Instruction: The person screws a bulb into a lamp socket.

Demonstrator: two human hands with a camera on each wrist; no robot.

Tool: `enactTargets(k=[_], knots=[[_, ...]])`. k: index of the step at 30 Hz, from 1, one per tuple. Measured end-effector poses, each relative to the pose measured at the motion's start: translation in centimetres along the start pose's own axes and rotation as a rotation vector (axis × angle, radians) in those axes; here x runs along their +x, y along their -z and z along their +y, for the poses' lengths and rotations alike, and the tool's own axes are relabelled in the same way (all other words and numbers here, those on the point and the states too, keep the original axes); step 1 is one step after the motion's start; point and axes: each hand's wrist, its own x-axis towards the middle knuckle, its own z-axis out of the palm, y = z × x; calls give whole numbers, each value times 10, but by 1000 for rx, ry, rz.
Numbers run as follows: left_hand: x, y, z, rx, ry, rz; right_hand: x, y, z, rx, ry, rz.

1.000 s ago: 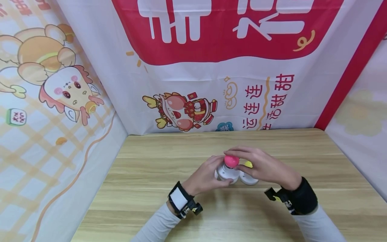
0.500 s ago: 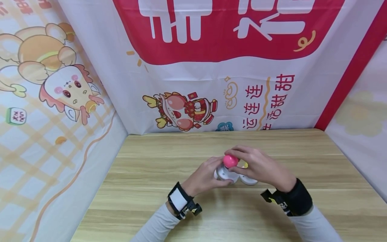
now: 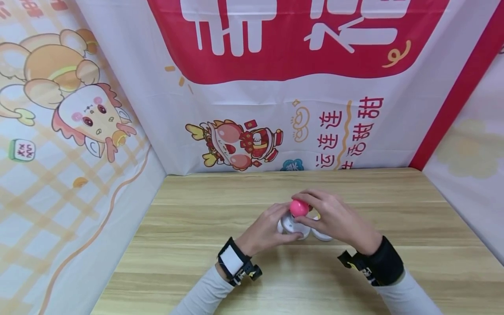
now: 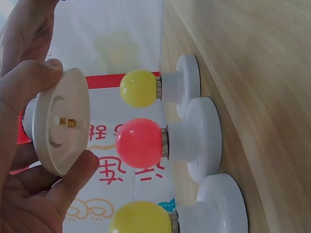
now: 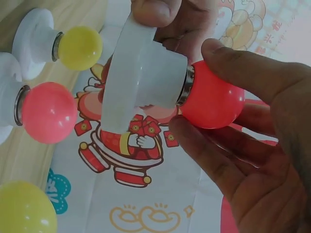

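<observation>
My left hand (image 3: 265, 229) grips a round white lamp socket (image 5: 160, 73) by the rim of its base. The underside, with brass screws in its middle, shows in the left wrist view, held up off the table. A pink-red light bulb (image 5: 216, 99) sits at the socket's mouth, a thin band of its metal cap showing. Thumb and fingers of my right hand (image 3: 334, 216) pinch that bulb from both sides. Below the raised socket, a second pink-red bulb (image 4: 140, 143) stands upright in its own white socket on the table, between two yellow bulbs (image 4: 138, 89) in sockets.
The wooden table (image 3: 220, 192) is walled by printed cloth at the back and both sides. The standing sockets are in a close row right under my hands, mostly hidden by them in the head view.
My right hand has shifted slightly left with its fingers on the bulb, and the bulb and socket have moved a little left. The left hand keeps its grip almost in place.
</observation>
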Motion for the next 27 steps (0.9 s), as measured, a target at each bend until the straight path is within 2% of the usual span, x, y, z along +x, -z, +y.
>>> enactTargets(k=[5,15,27], knots=[[-2,3,-3,-4,14,2,1,-1,-1,29,-8,-13],[-8,15,-7,-18,76,-6,10,-9,-3,93,30,48],[-29,25,-19,37,153,42,24,-23,-12,152,60,-11]])
